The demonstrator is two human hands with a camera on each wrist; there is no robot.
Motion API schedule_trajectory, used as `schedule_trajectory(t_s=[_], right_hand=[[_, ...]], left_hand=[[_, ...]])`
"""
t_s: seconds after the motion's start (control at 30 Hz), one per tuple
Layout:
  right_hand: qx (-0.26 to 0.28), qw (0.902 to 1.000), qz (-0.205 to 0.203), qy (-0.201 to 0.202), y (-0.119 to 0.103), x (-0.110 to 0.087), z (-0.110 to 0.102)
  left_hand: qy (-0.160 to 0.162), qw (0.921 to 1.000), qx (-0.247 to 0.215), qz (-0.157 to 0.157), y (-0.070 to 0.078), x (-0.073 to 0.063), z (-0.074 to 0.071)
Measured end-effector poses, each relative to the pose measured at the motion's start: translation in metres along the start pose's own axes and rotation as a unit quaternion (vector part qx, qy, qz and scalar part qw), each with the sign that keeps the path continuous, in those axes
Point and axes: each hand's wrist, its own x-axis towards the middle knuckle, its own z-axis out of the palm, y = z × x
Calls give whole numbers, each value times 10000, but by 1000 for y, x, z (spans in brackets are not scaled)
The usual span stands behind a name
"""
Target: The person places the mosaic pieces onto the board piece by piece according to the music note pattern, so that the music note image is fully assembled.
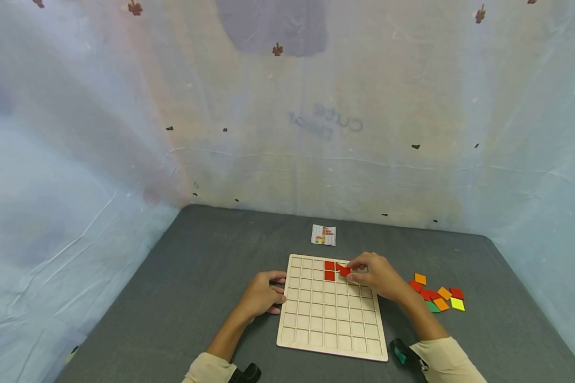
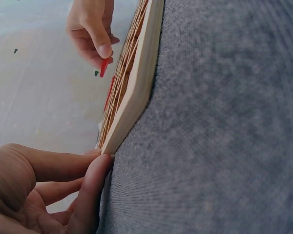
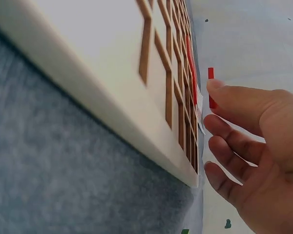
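A wooden grid board [image 1: 329, 325] lies on the dark grey tabletop. My left hand [image 1: 260, 294] is at its left edge; in the left wrist view, the thumb and a finger pinch the board's rim [image 2: 129, 111]. Over the top rows, my right hand [image 1: 381, 275] holds a red tile [image 3: 211, 74] between thumb and fingers, raised above the board in both wrist views. Red squares [image 1: 329, 275] sit in cells near the top middle, and a further red piece [image 1: 338, 266] shows beside them, partly covered by the held tile.
Right of the board lies a loose group of tiles: several red and orange [image 1: 441, 304], one yellow [image 1: 457, 304] and a green one [image 1: 432, 307]. A small pattern card [image 1: 323, 234] lies beyond the board. Pale sheeting [image 1: 287, 175] hangs behind the table.
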Motion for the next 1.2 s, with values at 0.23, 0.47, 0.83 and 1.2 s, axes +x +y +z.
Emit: schedule_trajectory(t_s=[0.23, 0.47, 0.83, 1.2], right_hand=[[-115, 9998, 7, -144, 0, 4, 4], [-144, 9996, -80, -243, 0, 6, 6], [-181, 9996, 74, -205, -3, 5, 6], [-219, 9995, 6, -232, -4, 6, 5]], left_hand=[[5, 10000, -4, -21, 1, -1, 0], [-1, 10000, 24, 1, 1, -1, 0], [18, 10000, 63, 50, 1, -1, 0], [18, 10000, 60, 33, 1, -1, 0]])
